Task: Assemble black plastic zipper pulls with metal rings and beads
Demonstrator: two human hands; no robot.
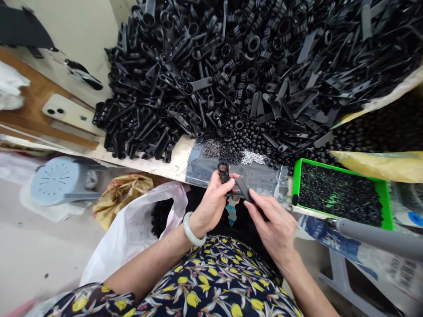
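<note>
My left hand [213, 198] is closed on a black plastic part with a ring-shaped end [224, 169], ring pointing away from me. Between the fingers and thumb of my right hand [272, 220] is a flat black plastic strip [243, 188], tilted, its far end close to the left fingers. Whether the two parts touch I cannot tell. Just beyond my hands, on a dark mat [205, 166], lie small heaps of grey screws or pins [213, 148], tiny black pieces [230, 154] and shiny silver pins [254, 157].
A large pile of black plastic parts [198, 83] covers the table's back. To the right stands a green tray [387, 207] of small black pieces beside a yellow bag [380, 166]. At left are a phone [71, 112], a blue stool [54, 180] and a white plastic bag [122, 233].
</note>
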